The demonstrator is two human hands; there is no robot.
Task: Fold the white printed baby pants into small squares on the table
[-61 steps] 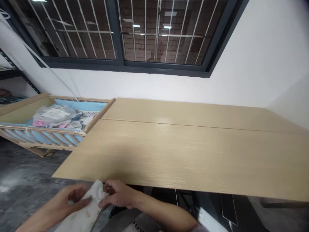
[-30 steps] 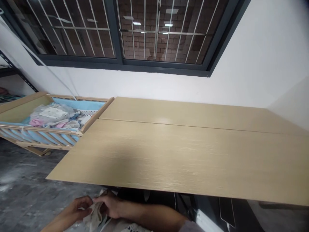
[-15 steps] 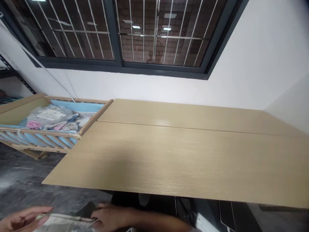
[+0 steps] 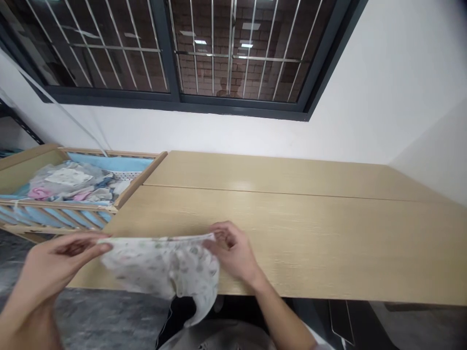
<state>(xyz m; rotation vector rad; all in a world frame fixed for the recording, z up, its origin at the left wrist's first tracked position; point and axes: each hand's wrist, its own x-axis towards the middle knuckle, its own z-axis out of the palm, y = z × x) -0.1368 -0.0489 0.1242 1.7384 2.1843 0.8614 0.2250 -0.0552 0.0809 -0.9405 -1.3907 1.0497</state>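
A white printed piece of cloth (image 4: 156, 260), perhaps a small garment, is stretched between my two hands above the front left of the wooden table (image 4: 310, 233). My left hand (image 4: 60, 262) pinches its left upper corner between thumb and fingers. At the right upper corner, my right hand (image 4: 233, 248) has thumb and fingers closed on the edge. The top edge runs nearly straight between them. Below it the fabric hangs loosely, and a curved flap drops past the table's front edge. The exact kind of garment cannot be made out.
Left of the table stands a wooden crib (image 4: 120, 197) with blue lining, holding a clear plastic bag (image 4: 69, 177) and several folded clothes. A barred window (image 4: 233, 58) with a dark frame is in the wall behind. Grey floor (image 4: 120, 316) shows at lower left.
Both hands have risen from below the table's front edge to above the tabletop, carrying the cloth. It is now spread out between them. The view has shifted slightly.
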